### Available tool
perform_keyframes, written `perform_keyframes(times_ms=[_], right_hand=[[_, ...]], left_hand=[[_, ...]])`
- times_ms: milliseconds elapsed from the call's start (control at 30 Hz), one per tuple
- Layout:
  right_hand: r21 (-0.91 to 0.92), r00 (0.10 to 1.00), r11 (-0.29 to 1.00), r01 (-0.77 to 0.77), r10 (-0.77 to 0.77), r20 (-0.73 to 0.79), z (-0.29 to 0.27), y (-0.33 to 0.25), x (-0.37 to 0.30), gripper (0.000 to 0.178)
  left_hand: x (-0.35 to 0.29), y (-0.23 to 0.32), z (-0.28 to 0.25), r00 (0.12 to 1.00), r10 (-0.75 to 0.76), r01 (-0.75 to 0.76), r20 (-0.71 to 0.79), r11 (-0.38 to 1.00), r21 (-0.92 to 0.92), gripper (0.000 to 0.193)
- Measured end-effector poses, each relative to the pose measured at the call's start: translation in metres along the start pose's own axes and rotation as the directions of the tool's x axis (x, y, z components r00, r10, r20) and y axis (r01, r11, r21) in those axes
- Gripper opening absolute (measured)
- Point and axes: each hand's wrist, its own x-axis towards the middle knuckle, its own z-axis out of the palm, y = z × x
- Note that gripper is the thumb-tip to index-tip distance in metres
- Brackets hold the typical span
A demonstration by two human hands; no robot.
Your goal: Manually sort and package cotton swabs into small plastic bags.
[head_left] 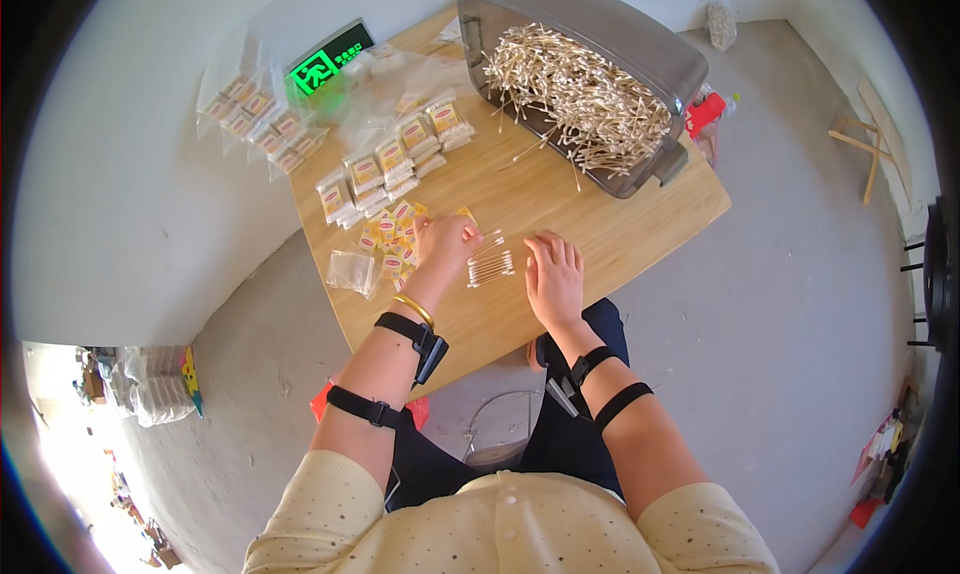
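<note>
My left hand (445,242) is over the table beside a row of loose cotton swabs (490,269). Its fingers are pinched together, and what lies between them, if anything, is too small to make out. A few more swabs (490,240) lie slanted by its fingertips. Right of the row, my right hand (555,272) rests on the tabletop, fingers stretched and slightly bent, holding nothing. Small yellow-and-white printed cards (392,236) are scattered left of my left hand, and one yellow card (467,215) lies just beyond it. Clear plastic bags (352,272) lie at the table's left edge.
A grey plastic bin (590,19) lies tipped at the table's (620,244) far right, spilling a heap of swabs (580,89). Filled swab packets (367,172) stand in rows at the far left. Beyond is a lit green sign (315,72). Below the front edge is a stool (500,424).
</note>
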Motion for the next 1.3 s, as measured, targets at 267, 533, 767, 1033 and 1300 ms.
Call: perform_keyframes(times_ms=[267,533,767,1033,1300], right_hand=[[0.0,1.0,1.0,0.013,-0.013,-0.002,-0.001,-0.003,0.002,0.031],[-0.003,1.0,1.0,0.005,-0.005,-0.004,-0.001,-0.003,0.002,0.028],[0.007,0.968,0.988,0.154,-0.152,0.2,-0.002,-0.007,0.0,0.06],[-0.13,0.898,0.955,0.265,-0.196,0.394,0.019,-0.022,-0.007,0.079],[-0.219,0.837,0.894,0.39,-0.246,0.488,0.026,-0.03,-0.009,0.082]], left_hand=[[-0.026,0.001,0.027,0.932,0.282,-0.255,-0.226,0.956,0.144,0.014],[-0.066,0.0,0.028,0.952,0.133,-0.161,-0.275,0.984,-0.082,0.031],[-0.114,-0.022,0.049,0.981,0.114,-0.078,-0.158,0.973,0.218,0.081],[-0.1,-0.017,0.054,0.99,0.087,-0.054,-0.114,0.962,0.266,0.095],[-0.1,-0.013,0.06,0.982,0.086,-0.043,-0.166,0.968,0.246,0.097]])
